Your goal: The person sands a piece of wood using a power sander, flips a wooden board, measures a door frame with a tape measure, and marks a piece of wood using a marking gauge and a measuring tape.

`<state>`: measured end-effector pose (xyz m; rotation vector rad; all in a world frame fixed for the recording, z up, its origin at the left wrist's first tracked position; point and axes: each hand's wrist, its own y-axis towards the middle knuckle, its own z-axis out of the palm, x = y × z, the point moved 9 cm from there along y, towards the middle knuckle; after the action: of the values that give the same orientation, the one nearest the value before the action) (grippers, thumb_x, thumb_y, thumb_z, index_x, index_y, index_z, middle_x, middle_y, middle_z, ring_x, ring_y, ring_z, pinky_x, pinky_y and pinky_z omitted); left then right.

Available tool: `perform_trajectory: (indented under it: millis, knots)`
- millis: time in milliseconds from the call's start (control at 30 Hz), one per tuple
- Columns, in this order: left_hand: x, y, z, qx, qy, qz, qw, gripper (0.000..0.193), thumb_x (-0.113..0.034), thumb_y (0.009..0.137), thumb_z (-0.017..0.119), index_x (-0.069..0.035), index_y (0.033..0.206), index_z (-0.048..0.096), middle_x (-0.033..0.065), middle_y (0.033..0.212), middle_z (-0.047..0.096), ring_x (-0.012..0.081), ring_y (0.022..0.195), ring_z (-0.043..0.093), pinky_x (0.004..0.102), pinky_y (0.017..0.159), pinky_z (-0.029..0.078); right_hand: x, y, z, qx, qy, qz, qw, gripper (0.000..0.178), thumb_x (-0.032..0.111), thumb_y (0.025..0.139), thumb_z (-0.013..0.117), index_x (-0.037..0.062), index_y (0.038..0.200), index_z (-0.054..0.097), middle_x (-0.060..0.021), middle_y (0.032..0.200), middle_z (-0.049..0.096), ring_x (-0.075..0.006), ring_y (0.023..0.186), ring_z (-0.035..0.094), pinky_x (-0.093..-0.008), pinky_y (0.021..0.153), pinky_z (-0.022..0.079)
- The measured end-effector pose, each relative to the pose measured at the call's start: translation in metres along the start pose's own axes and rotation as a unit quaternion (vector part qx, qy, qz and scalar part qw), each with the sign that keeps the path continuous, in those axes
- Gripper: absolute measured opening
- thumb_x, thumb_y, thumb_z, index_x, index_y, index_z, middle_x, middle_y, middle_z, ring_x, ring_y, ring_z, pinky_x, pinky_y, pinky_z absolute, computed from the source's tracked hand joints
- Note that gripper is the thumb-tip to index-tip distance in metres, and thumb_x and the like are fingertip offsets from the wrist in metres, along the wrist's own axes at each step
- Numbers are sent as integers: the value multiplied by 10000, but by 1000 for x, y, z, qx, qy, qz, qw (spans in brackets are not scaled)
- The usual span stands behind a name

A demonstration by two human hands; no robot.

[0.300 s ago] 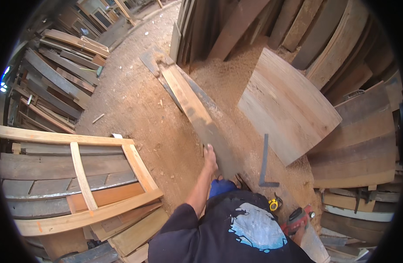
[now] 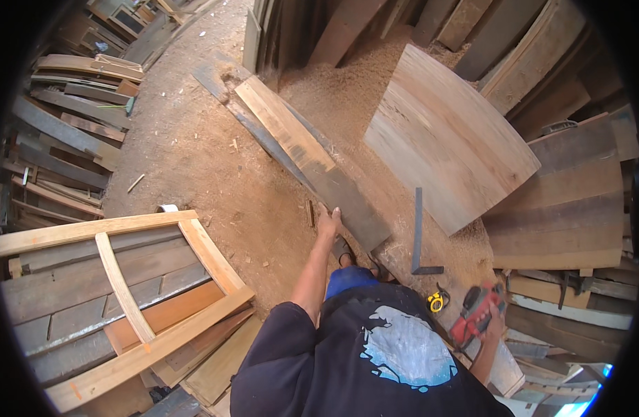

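Note:
My left hand (image 2: 328, 219) grips the left edge of a long plank (image 2: 299, 156) near its close end, thumb on top and fingers partly hidden below. The plank is pale at its far half and dark grey at its near half. It lies slanting over a longer grey board (image 2: 264, 139). At the lower right, my right hand (image 2: 495, 323) is closed around a red power planer (image 2: 472, 316), slightly blurred. A yellow tape measure (image 2: 437, 301) lies just left of the planer. A dark L-shaped square (image 2: 418, 236) rests between the plank and a wide wooden panel (image 2: 451, 139).
At left, a pale wooden frame (image 2: 121, 278) lies on stacked boards. More timber (image 2: 69, 132) is piled at the far left. Planks (image 2: 528, 62) lean at the upper right, and brown boards (image 2: 555, 208) stand at right. Sawdust covers the floor (image 2: 194, 160).
The view has shifted, so most things appear higher. The planer and my right hand have moved slightly forward and show more fully. The plank's near end has swung a little forward and right.

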<state>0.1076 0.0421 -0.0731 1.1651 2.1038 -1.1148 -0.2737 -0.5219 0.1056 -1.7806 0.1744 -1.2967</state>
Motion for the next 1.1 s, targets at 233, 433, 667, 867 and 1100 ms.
perform_trajectory:
  millis: [233, 433, 667, 867, 1100]
  knots:
    - [-26, -13, 0, 121, -58, -69, 989, 846, -319, 921, 641, 87, 1519, 202, 246, 1069, 691, 324, 1011, 685, 385, 834, 544, 28, -24, 213, 151, -166, -45, 974, 346, 265, 900, 697, 87, 1172, 579, 1, 776, 570, -96, 577, 543, -262, 474, 462]
    - [-14, -4, -13, 116, -41, -23, 992, 840, -303, 900, 663, 128, 1486, 241, 243, 986, 693, 337, 937, 694, 392, 823, 531, 27, -56, 393, 355, -215, -73, 907, 413, 388, 947, 613, 68, 1197, 538, 6, 748, 574, -71, 570, 544, -225, 471, 440]
    - [-2, 1, 5, 133, -96, -30, 986, 679, -307, 956, 611, 29, 1478, 338, 150, 915, 692, 236, 772, 663, 353, 686, 519, -11, -79, 484, 460, -307, -85, 829, 384, 413, 974, 518, 58, 1112, 569, 11, 755, 559, -77, 585, 522, -238, 539, 451]
    - [95, -28, 4, 51, -263, -108, 957, 474, -307, 1024, 525, -52, 1417, 452, 30, 794, 609, 133, 607, 569, 291, 546, 467, -68, -87, 452, 478, -365, -108, 791, 409, 421, 953, 534, 38, 1089, 574, 1, 703, 552, -102, 582, 540, -276, 531, 463]
    - [243, -187, 32, 56, -263, -319, 909, 284, -292, 1029, 530, -51, 1169, 583, 1, 823, 564, 116, 620, 504, 272, 542, 439, -113, -98, 351, 516, -367, -136, 762, 649, 439, 942, 550, -2, 1408, 451, -31, 696, 576, -124, 574, 558, -297, 540, 466]
